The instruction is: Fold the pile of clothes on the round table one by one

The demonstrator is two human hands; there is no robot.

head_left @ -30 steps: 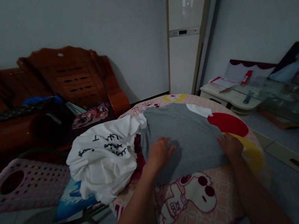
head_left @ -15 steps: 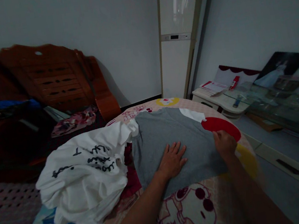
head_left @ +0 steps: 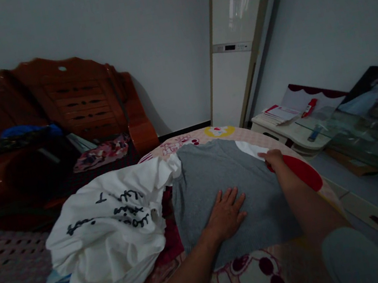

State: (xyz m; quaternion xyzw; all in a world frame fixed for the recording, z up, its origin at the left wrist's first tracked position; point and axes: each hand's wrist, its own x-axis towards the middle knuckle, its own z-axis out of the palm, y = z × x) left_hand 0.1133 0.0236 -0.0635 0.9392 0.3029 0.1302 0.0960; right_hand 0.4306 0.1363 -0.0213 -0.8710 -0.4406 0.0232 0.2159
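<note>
A grey knit top (head_left: pixel 211 171) with white sleeves lies spread on a round table covered by a pink cartoon tablecloth (head_left: pixel 241 279). My left hand (head_left: pixel 226 213) rests flat on its middle, fingers spread. At the top's right side, my right hand (head_left: pixel 273 157) has its fingers closed on the end of the short white sleeve (head_left: pixel 247 148). Left of the grey top, a crumpled white garment (head_left: pixel 107 240) with black lettering hangs partly over the table's edge. Dark red cloth (head_left: pixel 172 247) shows between the two garments.
A wooden bench (head_left: pixel 71 100) with cloths on it stands behind to the left. In the corner is a tall white cabinet-like appliance (head_left: pixel 237 81). To the right, a low white stand (head_left: pixel 275 123) with papers and a glass shelf runs along the wall.
My right hand has moved up along the top's right side, from its edge to the white sleeve. My left hand stays flat on the fabric. The view has shifted slightly.
</note>
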